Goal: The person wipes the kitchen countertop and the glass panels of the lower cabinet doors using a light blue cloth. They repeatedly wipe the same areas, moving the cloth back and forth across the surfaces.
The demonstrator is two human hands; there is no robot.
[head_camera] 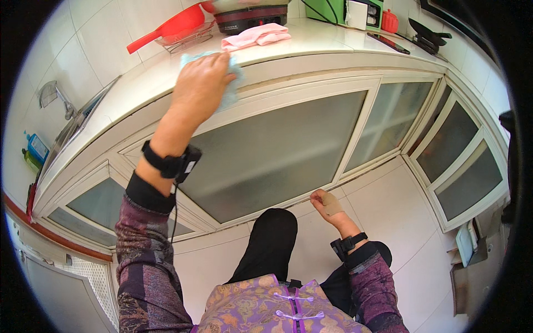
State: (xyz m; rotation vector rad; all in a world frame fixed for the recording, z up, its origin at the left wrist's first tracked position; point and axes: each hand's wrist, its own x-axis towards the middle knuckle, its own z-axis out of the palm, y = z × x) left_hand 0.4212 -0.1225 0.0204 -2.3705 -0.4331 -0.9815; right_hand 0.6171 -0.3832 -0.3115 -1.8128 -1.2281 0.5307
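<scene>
My left hand [204, 81] is pressing a light blue cloth [230, 98] against the front edge of the white countertop [137, 85]. Part of the cloth hangs over the edge, above a frosted cabinet door [275, 154]; the palm side of the hand is hidden. A folded pink cloth [258, 36] lies on the counter just beyond my fingers. Low down beside my knee, my right hand [327, 204] hangs over the floor with its fingers curled in. It has a tan patch near the wrist, and nothing shows in its grip.
A red plastic ladle [179, 26] rests on a wire rack behind the cloths, beside a dark electric cooker [250, 18]. Farther right are a phone [388, 43], a red jar [389, 21] and a small black pan [429, 33]. The sink tap [66, 106] stands at left.
</scene>
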